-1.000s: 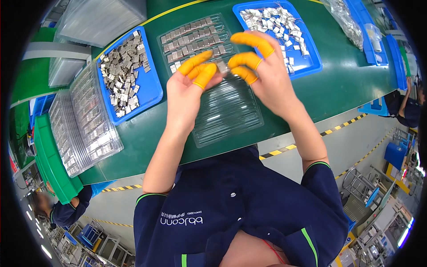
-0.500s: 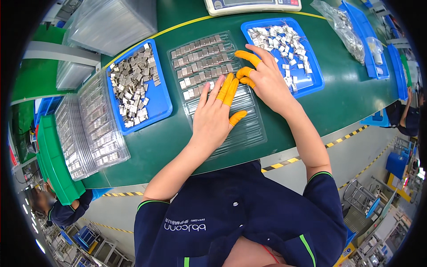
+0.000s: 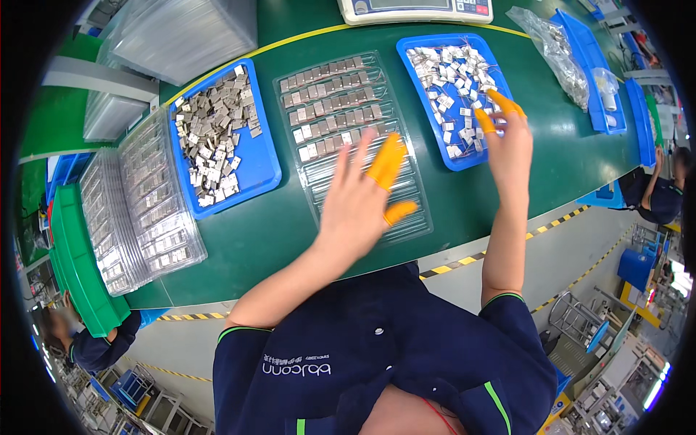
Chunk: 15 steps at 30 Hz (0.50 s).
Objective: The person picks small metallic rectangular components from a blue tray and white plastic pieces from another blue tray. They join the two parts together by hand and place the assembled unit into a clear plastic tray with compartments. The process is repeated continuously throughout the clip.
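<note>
My left hand lies over the lower part of a clear plastic tray, fingers spread, with orange-yellow finger covers on some of them. Rows of small metal-shelled connectors fill the upper grooves of that tray; the lower grooves look bare. To the right, my right hand reaches over a blue tray of small white connectors with thin wires. Its covered thumb and fingers point down at the pieces, held apart, and nothing shows between them.
Another blue tray on the left holds loose metal connectors. Beyond it stand filled clear trays and a green bin. A scale sits at the back. At far right lie a plastic bag and blue bin. Other people work nearby.
My right hand has left the clear tray and moved right, over the tray of white connectors. The left hand has shifted slightly down and right.
</note>
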Available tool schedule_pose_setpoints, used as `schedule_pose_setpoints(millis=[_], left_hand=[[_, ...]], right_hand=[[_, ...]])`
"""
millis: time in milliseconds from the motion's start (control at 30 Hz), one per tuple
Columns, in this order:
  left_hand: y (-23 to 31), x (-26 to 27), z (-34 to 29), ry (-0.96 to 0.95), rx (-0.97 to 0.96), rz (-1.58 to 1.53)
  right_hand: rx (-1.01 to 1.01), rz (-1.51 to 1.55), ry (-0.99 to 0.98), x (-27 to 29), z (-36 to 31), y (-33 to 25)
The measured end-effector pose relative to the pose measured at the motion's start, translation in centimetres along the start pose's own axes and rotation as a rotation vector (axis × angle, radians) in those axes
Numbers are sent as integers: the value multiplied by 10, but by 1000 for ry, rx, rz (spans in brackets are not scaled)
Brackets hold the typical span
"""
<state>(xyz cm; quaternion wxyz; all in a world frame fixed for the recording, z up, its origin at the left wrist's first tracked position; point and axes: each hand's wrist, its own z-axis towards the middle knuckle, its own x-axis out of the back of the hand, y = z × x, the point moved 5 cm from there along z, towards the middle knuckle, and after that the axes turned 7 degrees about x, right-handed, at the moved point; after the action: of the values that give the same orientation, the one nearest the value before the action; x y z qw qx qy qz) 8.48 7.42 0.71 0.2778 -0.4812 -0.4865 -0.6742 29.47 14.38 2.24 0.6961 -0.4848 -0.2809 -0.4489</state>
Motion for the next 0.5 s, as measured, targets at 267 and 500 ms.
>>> schedule_pose_setpoints(millis=[267,500], left_hand=[[12,2,-42,-114,-72,-196],[-117,71,-67,579,353,-49]], right_hand=[[-35,-84,-244,-18,-2,-6],[-141,-140,-154,-30,10,-3]])
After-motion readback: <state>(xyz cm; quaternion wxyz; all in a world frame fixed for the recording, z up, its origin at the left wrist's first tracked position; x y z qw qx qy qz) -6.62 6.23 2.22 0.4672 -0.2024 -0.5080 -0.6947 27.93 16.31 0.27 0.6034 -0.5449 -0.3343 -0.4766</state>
